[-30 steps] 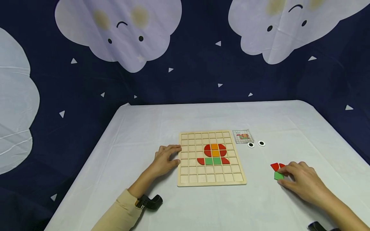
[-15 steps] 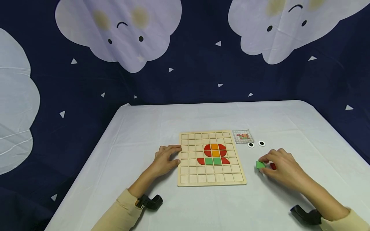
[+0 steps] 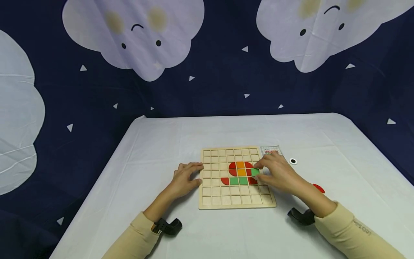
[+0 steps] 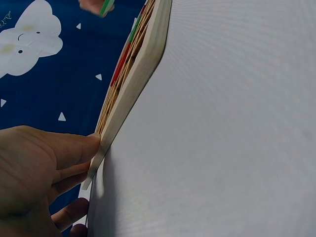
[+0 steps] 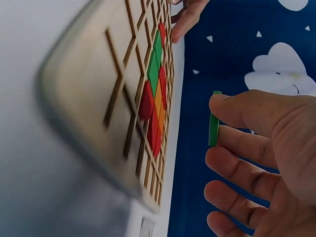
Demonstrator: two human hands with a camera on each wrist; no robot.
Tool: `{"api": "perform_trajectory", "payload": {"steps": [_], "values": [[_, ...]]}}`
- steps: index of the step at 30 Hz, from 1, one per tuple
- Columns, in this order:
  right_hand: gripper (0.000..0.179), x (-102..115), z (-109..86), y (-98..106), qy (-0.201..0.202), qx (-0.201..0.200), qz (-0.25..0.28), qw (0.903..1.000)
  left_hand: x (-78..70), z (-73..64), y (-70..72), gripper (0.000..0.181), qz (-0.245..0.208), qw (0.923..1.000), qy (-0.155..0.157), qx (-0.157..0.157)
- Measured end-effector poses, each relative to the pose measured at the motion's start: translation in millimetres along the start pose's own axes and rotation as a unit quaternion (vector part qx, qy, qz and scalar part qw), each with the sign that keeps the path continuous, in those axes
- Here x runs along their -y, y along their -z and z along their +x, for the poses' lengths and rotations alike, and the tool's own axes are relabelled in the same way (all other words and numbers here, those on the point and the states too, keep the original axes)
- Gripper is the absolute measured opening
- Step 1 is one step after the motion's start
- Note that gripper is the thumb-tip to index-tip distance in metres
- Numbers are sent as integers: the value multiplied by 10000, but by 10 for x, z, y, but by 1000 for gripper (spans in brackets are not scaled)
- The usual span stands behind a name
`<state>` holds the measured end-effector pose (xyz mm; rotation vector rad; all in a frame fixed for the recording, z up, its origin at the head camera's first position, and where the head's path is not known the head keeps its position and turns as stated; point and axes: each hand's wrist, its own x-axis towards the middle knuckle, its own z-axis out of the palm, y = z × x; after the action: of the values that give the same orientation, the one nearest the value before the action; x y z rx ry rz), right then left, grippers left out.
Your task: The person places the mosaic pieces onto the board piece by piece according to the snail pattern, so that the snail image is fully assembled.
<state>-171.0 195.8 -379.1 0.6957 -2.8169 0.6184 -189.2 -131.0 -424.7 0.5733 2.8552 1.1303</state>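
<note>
A green square tile [image 3: 254, 172] is pinched between the thumb and fingertips of my right hand [image 3: 279, 172], above the right part of a wooden grid board [image 3: 213, 200]. In the right wrist view the tile [image 5: 214, 123] stands edge-on, apart from the board. My left hand [image 3: 185, 181] touches the board's left edge with thumb and fingertips; in the left wrist view its thumb [image 4: 81, 149] lies against the rim. On the board sit an orange pair of squares [image 3: 240, 168] flanked by red rounded pieces [image 3: 232, 169], and below them green squares [image 3: 238, 181] between red pieces.
Partly behind my right hand lies a small pattern card [image 3: 271, 148] beside the board. A white disc with a black centre [image 3: 293, 161] lies right of it. A red piece [image 3: 318, 188] shows past my right forearm on the white tablecloth [image 3: 168, 144].
My right hand has picked up the green square tile from the right of the table and carried it left over the board. My left hand has stayed at the board's edge.
</note>
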Motion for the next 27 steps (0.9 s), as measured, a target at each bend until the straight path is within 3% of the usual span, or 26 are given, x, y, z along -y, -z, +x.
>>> {"api": "perform_trajectory", "payload": {"steps": [6, 13, 27], "values": [[21, 105, 234, -143, 253, 54, 59, 9996, -3, 0, -1, 46, 24, 10000, 27, 7], [22, 253, 441, -269, 173, 451, 280, 9984, -8, 4, -3, 46, 1, 10000, 43, -4], [23, 388, 659, -494, 312, 862, 120, 9957, -5, 7, -12, 47, 83, 9999, 81, -44]]}}
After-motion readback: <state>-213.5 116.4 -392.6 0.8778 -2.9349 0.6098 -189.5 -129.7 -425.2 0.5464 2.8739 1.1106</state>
